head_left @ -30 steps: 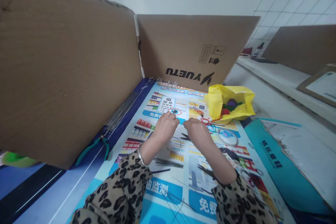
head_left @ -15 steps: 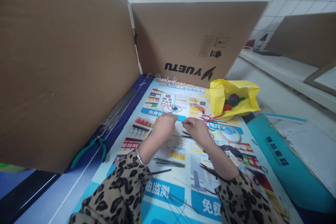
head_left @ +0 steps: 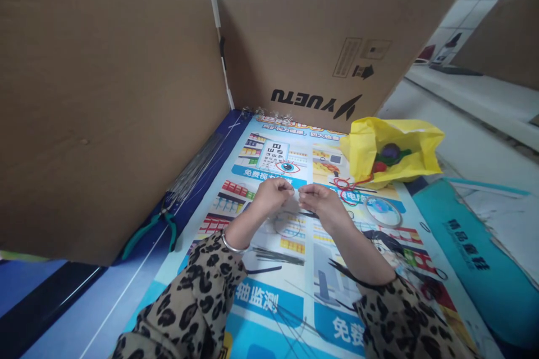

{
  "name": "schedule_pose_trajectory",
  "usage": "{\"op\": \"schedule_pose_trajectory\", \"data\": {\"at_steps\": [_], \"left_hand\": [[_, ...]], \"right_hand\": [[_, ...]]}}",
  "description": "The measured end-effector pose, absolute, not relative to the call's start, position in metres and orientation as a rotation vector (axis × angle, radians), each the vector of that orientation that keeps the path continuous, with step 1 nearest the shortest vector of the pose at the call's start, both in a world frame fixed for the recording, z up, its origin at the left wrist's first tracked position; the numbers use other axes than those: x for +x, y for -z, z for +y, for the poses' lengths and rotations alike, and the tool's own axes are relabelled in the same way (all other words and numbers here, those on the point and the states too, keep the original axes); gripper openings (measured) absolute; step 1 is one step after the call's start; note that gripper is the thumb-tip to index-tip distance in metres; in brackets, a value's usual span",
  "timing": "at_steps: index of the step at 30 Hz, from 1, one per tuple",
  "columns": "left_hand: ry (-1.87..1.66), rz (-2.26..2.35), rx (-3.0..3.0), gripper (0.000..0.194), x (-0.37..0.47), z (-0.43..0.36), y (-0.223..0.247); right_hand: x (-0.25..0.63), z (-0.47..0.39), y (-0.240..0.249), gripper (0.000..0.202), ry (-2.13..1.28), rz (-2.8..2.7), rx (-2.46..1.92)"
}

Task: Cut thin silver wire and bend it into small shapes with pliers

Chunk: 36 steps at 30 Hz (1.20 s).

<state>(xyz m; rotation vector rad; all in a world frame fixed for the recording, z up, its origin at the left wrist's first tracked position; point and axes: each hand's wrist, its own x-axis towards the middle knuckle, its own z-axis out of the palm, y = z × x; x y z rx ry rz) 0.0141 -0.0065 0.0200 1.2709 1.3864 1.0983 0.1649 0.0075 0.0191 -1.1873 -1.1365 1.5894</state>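
Note:
My left hand (head_left: 273, 197) and my right hand (head_left: 322, 205) meet almost fingertip to fingertip above the printed poster (head_left: 269, 342). Both are closed in a pinch; whatever lies between the fingers is too small to make out. Just below them shows a thin wire ring (head_left: 275, 228), and I cannot tell whether it is held or lying on the poster. Under my left wrist lies a bundle of dark thin strips (head_left: 278, 256). Beside my right forearm are dark pointed tips (head_left: 339, 266), perhaps of scissors, partly hidden by the arm.
Cardboard panels (head_left: 126, 95) stand at the left and back. Teal-handled pliers (head_left: 147, 233) lie left beside thin wires (head_left: 193, 171). At right are a yellow paper bag (head_left: 364, 148) holding yarn balls, red cord (head_left: 347, 185), a round hoop (head_left: 398, 219) and a teal box (head_left: 446, 235).
The head view has shifted, so the panels and bag sit differently in it. My hands remain pinched, with their fingertips slightly nearer each other.

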Motion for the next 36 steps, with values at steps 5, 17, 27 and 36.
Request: {"op": "schedule_pose_trajectory", "data": {"at_steps": [5,17,27,36], "left_hand": [[-1.209,1.213,1.007,0.016,0.019,-0.01,-0.017],[-1.286,1.123,0.808,0.022,0.026,-0.015,-0.018],[-1.298,1.106,0.744,0.024,0.03,-0.016,-0.015],[-1.131,1.154,1.097,0.025,0.017,-0.013,-0.026]], "right_hand": [[0.163,0.005,-0.02,0.032,-1.667,-1.042,-1.123],[0.158,0.002,-0.017,0.032,-1.704,-0.95,-1.052],[0.157,0.002,-0.015,0.03,-1.676,-0.985,-1.057],[0.162,0.005,-0.02,0.026,-1.427,-1.26,-1.2]]}}
